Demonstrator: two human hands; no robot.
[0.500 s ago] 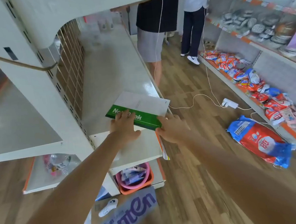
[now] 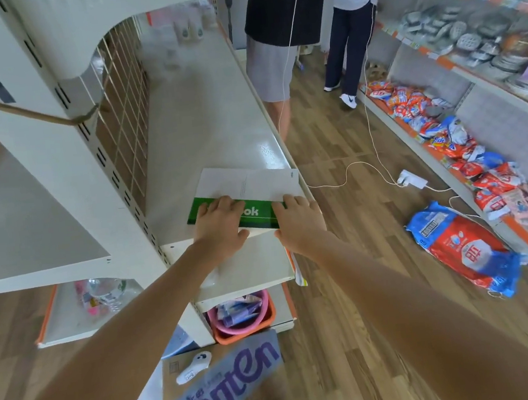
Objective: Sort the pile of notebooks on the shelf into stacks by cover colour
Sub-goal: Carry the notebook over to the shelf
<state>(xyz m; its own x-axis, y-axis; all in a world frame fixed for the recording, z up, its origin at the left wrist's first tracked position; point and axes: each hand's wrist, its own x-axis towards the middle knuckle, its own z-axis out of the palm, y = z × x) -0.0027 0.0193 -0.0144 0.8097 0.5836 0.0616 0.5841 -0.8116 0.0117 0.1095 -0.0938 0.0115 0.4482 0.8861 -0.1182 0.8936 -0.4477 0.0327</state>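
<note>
So far unsorted: white notebook (image 2: 248,182) overlaps green notebook (image 2: 259,215) on the shelf (image 2: 204,125); left hand (image 2: 218,225) and right hand (image 2: 298,222) lie flat on green.

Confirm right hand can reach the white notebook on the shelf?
Probably yes: the right hand has its fingertips at the near edge of the white notebook, beside the green notebook. Nothing lies on the white cover, and the left hand rests further left.

Bare arms (image 2: 133,335) end in a bare left hand (image 2: 218,225) and right hand (image 2: 300,223).
</note>
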